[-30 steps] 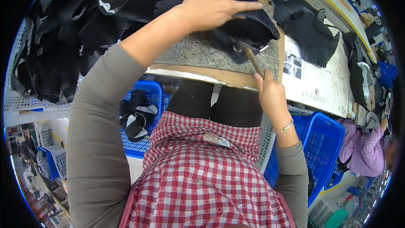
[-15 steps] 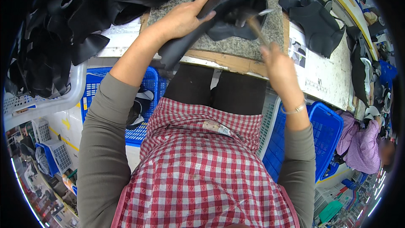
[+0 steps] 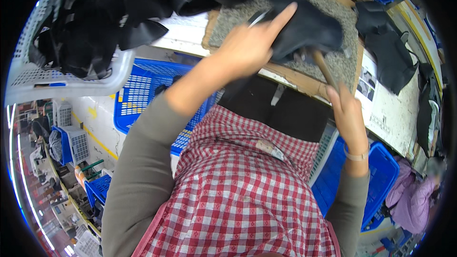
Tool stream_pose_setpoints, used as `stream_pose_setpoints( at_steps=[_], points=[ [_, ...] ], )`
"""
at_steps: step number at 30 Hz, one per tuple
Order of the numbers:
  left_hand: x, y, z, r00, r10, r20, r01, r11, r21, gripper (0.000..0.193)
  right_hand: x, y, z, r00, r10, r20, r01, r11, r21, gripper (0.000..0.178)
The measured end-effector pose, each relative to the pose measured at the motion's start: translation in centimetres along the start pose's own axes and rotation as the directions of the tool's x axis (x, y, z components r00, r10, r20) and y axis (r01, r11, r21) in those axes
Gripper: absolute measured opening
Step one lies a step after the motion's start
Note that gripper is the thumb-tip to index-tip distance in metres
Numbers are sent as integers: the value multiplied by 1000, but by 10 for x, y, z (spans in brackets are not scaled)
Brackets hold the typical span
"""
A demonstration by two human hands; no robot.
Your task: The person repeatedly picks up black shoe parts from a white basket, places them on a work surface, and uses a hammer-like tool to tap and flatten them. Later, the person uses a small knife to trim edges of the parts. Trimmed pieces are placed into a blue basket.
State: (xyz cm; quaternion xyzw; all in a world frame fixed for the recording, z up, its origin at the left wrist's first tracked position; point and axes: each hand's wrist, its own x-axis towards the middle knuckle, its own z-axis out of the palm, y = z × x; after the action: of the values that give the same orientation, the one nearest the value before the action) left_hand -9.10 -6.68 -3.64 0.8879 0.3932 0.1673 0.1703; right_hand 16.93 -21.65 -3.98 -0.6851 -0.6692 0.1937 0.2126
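My left hand (image 3: 250, 45) rests on a black leather upper piece (image 3: 312, 21), its index finger stretched over the top. The other fingers are largely out of sight, beside a bright thin edge at the leather's left. Closed round the wooden handle of a hammer (image 3: 325, 69) is my right hand (image 3: 349, 110). The hammer's head is blurred at the near edge of the leather and partly hidden by it. Under the leather lies a speckled grey stone slab (image 3: 351, 24).
Black leather pieces pile up in a white crate (image 3: 95, 83) at left. More black pieces (image 3: 388, 50) lie on the white tabletop (image 3: 392, 114) at right. Blue baskets (image 3: 143, 74) stand below the bench. A person in a purple checked top (image 3: 416, 202) is at the far right.
The view has swung, so the bench sits further right. The leather has shifted under my left hand, its open fold no longer facing up. The hammer head has dropped to the leather's near edge.
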Motion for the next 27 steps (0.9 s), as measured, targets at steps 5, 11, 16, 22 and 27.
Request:
stream_pose_setpoints(
  at_steps=[5,11,16,22,27],
  points=[
    [-173,-19,-103,820,-462,337,310,855,417,103,-69,6,-44,987,35,156,-73,967,244,35],
    [-132,-33,-131,981,2,-195,38,978,206,47,-43,-22,-15,997,73,18,-74,935,346,45],
    [44,-42,-115,847,-160,-506,283,943,175,69,-42,-30,9,997,-67,37,51,939,341,36],
    [59,-18,-116,937,139,-321,-198,967,-159,44,-69,0,-18,968,241,70,-251,949,190,34],
    [84,-35,-93,927,350,-130,-372,901,-222,36,-61,17,-33,921,386,-43,-353,878,323,36]
  ],
)
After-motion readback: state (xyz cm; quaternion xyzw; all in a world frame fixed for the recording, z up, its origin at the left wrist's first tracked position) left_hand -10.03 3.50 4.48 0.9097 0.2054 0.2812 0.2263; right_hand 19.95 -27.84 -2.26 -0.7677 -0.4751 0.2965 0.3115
